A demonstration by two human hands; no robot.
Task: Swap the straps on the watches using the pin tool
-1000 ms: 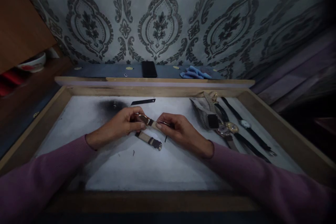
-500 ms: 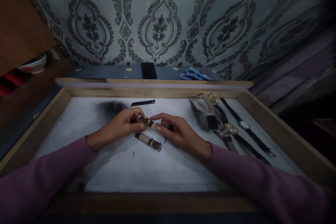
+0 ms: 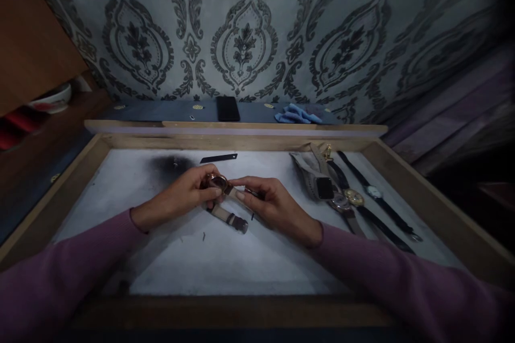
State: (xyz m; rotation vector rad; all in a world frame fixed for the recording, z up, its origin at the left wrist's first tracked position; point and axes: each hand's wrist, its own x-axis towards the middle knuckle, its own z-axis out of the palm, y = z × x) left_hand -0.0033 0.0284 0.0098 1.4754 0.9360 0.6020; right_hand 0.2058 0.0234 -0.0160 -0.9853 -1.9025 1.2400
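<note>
A watch (image 3: 218, 182) with a rose-gold case is pinched in my left hand (image 3: 191, 188), thumb over its face. My right hand (image 3: 270, 204) grips the watch's upper strap piece between thumb and fingers, its index fingertip at the edge of the case. A thin dark tool, mostly hidden, lies within the right fingers. The other strap piece (image 3: 230, 217), beige with a dark buckle end, hangs below the case over the white tray surface. Behind the hands lies a black blade (image 3: 219, 158).
Several watches (image 3: 354, 198) lie at the tray's right side, one with a square dark face. Beyond the wooden rim (image 3: 241, 142) are a black phone (image 3: 228, 109) and a blue cloth (image 3: 298, 114). Small dark bits (image 3: 204, 236) rest on the tray's white surface. A bowl (image 3: 54, 101) stands far left.
The watch case has tilted slightly in my left hand, and its face catches more light. My right hand has shifted a little to the left along the strap.
</note>
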